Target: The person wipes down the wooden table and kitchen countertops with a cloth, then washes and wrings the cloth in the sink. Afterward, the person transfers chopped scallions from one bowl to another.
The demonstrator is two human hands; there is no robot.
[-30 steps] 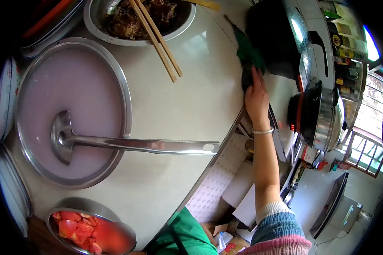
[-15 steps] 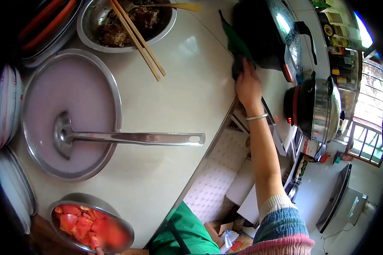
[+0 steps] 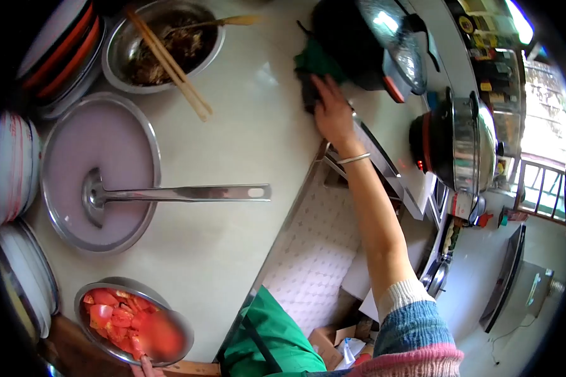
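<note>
My right hand point(image 3: 334, 116) lies palm down with its fingers spread on a dark green cloth point(image 3: 317, 60), close to the counter's edge. At the bottom of the view, my left hand point(image 3: 147, 368) shows only in part, its fingers closed at the rim of a metal bowl point(image 3: 104, 347). Red chopped pieces point(image 3: 116, 317) fill that bowl. Above it stands a large metal basin point(image 3: 156, 141) of cloudy pinkish liquid, with a ladle point(image 3: 201, 193) resting across its rim.
A bowl point(image 3: 219, 47) of dark food with chopsticks point(image 3: 170, 66) stands at the upper left of the counter point(image 3: 233, 138). Stacked dishes point(image 3: 16, 166) line the left. Beside the cloth is a black appliance point(image 3: 346, 47); a lidded pot point(image 3: 471, 144) stands farther right.
The whole view has shifted, so counter items appear farther left. My right hand and the cloth remain beside the black appliance. My left hand's fingers have come into view at the bowl's rim.
</note>
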